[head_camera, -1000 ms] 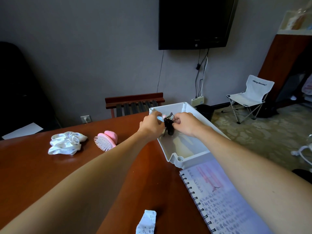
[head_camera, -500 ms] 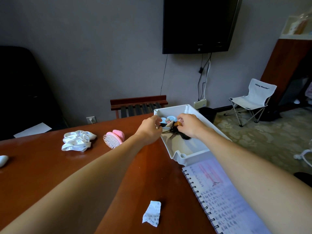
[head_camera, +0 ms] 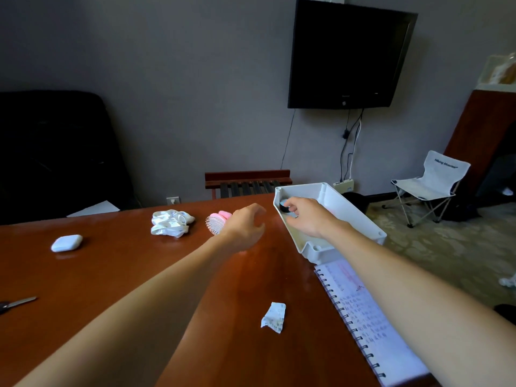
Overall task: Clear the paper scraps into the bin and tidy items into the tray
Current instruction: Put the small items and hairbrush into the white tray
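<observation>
Nearest the camera, a crumpled paper scrap lay on the brown table, left of an open spiral notebook. Both bare forearms stretched forward over the tabletop, well apart.

The left hand hung just above the wood with its fingers loosely curled around nothing, close beside a pink hairbrush.

The right hand reached down into the white tray at the table's right edge. Its fingertips were on a small dark and blue item in the tray's far left corner. Whether they pinched it or only touched it could not be told.

Farther left lay a white scrunchie and a small white case.
</observation>
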Demonstrator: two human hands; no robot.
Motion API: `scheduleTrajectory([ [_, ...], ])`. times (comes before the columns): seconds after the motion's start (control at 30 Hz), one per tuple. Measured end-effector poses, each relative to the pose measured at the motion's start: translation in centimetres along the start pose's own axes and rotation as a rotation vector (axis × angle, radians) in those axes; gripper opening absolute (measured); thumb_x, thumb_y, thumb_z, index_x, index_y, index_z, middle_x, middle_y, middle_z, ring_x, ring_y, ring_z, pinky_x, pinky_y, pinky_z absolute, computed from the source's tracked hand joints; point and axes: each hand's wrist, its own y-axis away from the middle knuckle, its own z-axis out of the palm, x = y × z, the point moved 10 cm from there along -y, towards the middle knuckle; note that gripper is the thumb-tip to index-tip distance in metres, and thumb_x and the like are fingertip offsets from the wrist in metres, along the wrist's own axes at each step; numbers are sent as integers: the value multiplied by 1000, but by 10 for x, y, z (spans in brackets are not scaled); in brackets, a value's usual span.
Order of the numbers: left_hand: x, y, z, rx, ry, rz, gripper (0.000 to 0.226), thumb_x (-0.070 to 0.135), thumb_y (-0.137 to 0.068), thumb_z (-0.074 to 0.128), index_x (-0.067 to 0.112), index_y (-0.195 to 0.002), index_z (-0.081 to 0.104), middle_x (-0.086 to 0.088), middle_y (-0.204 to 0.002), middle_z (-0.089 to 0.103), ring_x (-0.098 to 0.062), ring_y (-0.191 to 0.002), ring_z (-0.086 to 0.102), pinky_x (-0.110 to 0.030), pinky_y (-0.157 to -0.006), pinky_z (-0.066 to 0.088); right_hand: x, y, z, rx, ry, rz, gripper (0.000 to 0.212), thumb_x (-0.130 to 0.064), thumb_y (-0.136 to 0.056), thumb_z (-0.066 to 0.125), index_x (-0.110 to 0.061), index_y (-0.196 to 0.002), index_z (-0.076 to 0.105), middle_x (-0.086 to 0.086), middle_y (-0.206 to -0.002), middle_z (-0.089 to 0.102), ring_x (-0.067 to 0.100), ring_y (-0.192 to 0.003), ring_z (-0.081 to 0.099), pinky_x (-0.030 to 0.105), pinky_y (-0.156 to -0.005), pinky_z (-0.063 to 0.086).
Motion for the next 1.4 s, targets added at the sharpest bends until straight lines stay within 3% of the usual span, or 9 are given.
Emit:
scheduleTrajectory([
  [0.17,-31,33,-32,36,-41,-33,40,17,-96,56,24,-135,50,1,-139,54,-19,-124,52,-27,-93,48,-45,12,18,-9,-16,-78,43,-26,-94,57,-23,-136,51,-1,-135,57,19,-121,55,29,-97,44],
  [0.27,-55,49,-49,79,-56,-92,36,18,-94,61,27,-128,54,3,-135,56,-20,-118,55,-31,-88,54,-68,16,32,-19,-22,-116,43,-24,-95,57,-22,-138,49,3,-139,55,20,-124,54,35,-101,47],
  [0.47,-79,64,-76,85,-141,-100,41,20,-93,59,19,-133,52,-2,-137,56,-22,-120,56,-39,-98,51,-106,14,52,-17,31,-180,43,-25,-94,59,-23,-137,52,1,-138,56,20,-121,55,35,-97,50],
  [0.6,-101,67,-81,64,-161,-120,40,22,-91,54,21,-131,55,-1,-133,58,-21,-118,55,-42,-101,47,-121,5,67,-17,73,-227,43,-32,-93,62,-25,-134,54,0,-135,54,20,-116,55,29,-85,47],
  [0.7,-116,62,-87,98,-153,-130,36,22,-94,55,22,-130,56,1,-134,57,-19,-119,53,-38,-103,46,-130,-4,74,16,95,-260,48,-31,-93,64,-25,-138,50,-1,-143,44,20,-127,47,29,-92,48],
  [0.9,-138,38,-90,103,-241,-129,42,21,-95,55,21,-137,50,1,-153,38,-22,-141,32,-46,-117,23,-138,-28,99,6,148,-301,53,-33,-92,65,-26,-141,46,-1,-146,42,20,-131,40,37,-103,47],
  [1.13,-167,10,-82,48,-378,-182,48,25,-99,50,26,-146,38,1,-162,19,-24,-151,4,-56,-118,-2,-138,-50,111,46,135,-294,48,-34,-89,69,-28,-132,46,-4,-138,47,16,-120,47,31,-93,52],
  [1.23,-184,3,-77,1,-384,-235,51,24,-99,49,26,-148,33,-1,-163,14,-29,-151,1,-58,-118,2,-138,-57,112,65,127,-287,46,-33,-87,71,-27,-125,45,-3,-131,51,15,-114,48,27,-88,51],
  [1.4,-208,8,-72,-77,-363,-321,65,32,-99,44,19,-155,12,-7,-163,14,-33,-148,16,-54,-114,27,-138,-63,115,77,104,-283,50,-32,-84,75,-27,-123,45,-4,-128,51,15,-111,49,26,-86,52],
])
